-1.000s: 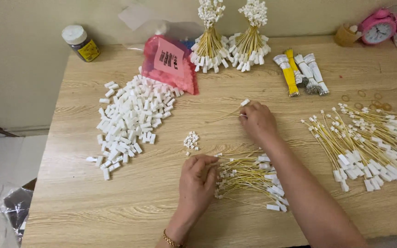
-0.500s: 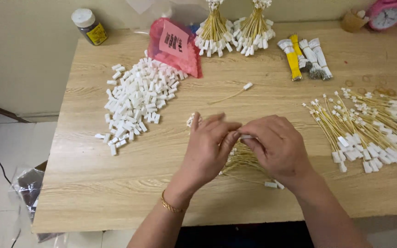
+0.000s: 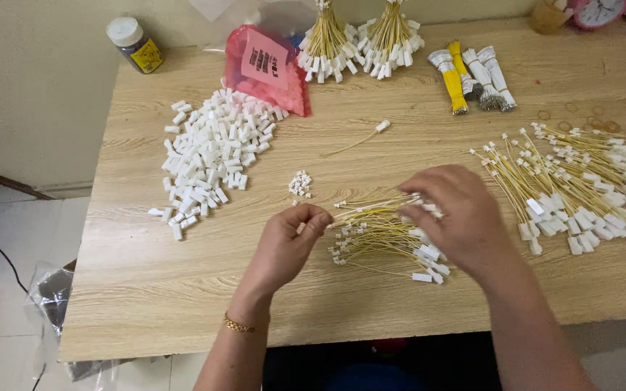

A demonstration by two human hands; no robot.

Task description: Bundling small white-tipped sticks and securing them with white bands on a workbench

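Right now the left hand (image 3: 284, 242) is pinched nearly closed, thumb against fingertips, on the small white end of one thin yellow wire (image 3: 371, 210). That wire runs out rightward, about level with the table's front edge, toward the right hand (image 3: 461, 217). The right hand is curled palm-down over the far end; its fingers look closed on the white connector there, but the grip itself is hidden under the knuckles, so I cannot tell for sure. So the wire's long axis lies left-right, strung between both hands, left hand at the near-bare tip, right hand at the connector end.

Just below and between the hands lies a loose bundle of yellow wires (image 3: 382, 242), same left-right lie, touching the right hand's underside. A tiny cluster of white pieces (image 3: 300, 184) sits just above the left hand. Further left is the big pile of white housings (image 3: 211, 156). Well right of the right hand is a second spread of finished wires (image 3: 581, 181). A lone wire (image 3: 360, 139) lies mid-table, all on the wooden table (image 3: 146, 289).
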